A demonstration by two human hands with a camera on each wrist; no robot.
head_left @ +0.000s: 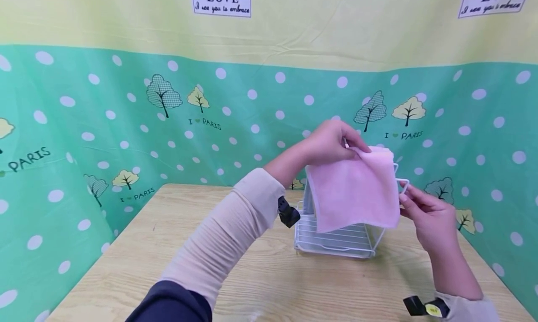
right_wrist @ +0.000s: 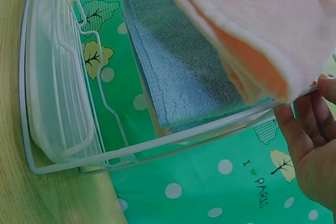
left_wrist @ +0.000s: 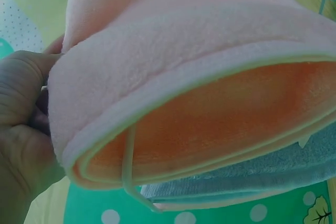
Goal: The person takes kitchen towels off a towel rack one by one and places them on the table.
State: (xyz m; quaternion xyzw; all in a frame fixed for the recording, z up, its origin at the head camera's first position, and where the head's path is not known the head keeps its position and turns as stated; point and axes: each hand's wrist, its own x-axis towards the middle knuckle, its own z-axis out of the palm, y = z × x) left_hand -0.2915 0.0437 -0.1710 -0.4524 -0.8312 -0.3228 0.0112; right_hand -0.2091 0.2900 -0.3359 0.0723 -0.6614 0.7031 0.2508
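A pink towel (head_left: 355, 193) hangs folded over the upper part of a white wire rack (right_wrist: 168, 144). My left hand (head_left: 329, 142) pinches the towel at its top fold, thumb toward me. At the rack's right side, my right hand (head_left: 435, 219) holds the white wire frame between thumb and fingers, close to the towel's edge. Behind the pink towel hangs a blue towel (right_wrist: 173, 51), mostly hidden in the head view. The left wrist view shows the pink towel's open folded edge (left_wrist: 210, 72) with a wire running beneath it.
The rack stands on a wooden table (head_left: 260, 275), with a pale drip tray (right_wrist: 44, 72) at its base. A green and yellow patterned curtain (head_left: 252, 112) encloses the table at the back and sides. Small black cameras (head_left: 288, 212) are strapped on both wrists.
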